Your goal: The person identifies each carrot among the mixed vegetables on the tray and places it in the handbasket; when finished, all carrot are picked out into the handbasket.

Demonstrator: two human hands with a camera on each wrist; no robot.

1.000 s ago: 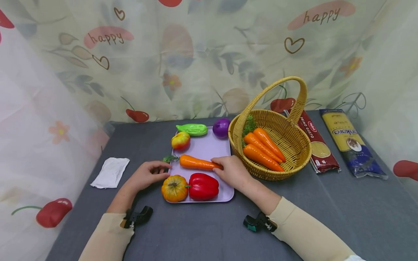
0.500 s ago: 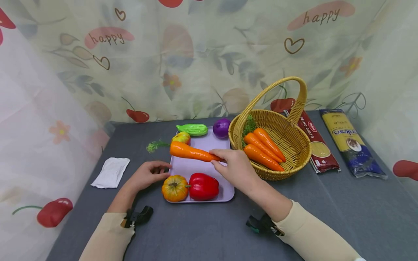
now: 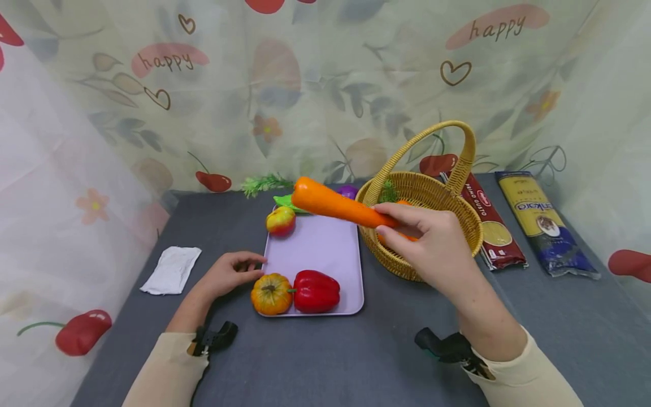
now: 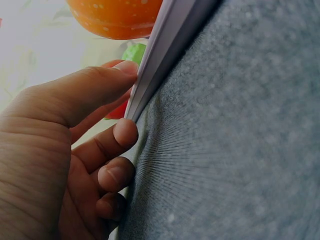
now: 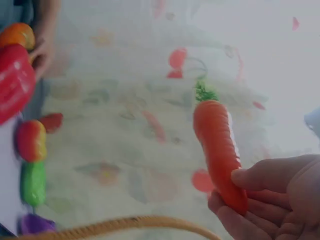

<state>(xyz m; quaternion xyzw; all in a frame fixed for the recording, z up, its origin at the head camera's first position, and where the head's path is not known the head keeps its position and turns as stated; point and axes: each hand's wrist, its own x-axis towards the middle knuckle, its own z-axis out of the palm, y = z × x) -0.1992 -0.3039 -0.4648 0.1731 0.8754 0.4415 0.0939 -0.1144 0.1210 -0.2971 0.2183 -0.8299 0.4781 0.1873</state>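
My right hand (image 3: 432, 243) pinches an orange carrot (image 3: 335, 203) by its narrow tip, holding it in the air over the far right part of the lilac tray (image 3: 310, 249). The carrot's leafy green top (image 3: 267, 183) points left; in the right wrist view the carrot (image 5: 217, 145) shows between thumb and fingers. My left hand (image 3: 229, 275) lies at the tray's left edge. In the left wrist view its thumb and fingertips touch the tray rim (image 4: 150, 70), the other fingers loosely bent. More carrots sit in the wicker basket (image 3: 396, 265), mostly hidden by my right hand.
On the tray are a small pumpkin (image 3: 272, 294), a red bell pepper (image 3: 317, 291) and a red-yellow fruit (image 3: 281, 221). A green vegetable (image 3: 282, 202) and a purple one (image 3: 348, 191) are partly covered. Two pasta packs (image 3: 495, 223) lie right; a white tissue (image 3: 172, 270) lies left.
My right hand has lifted the carrot off the tray and carried it up and right towards the basket. The left hand has stayed at the tray's edge.
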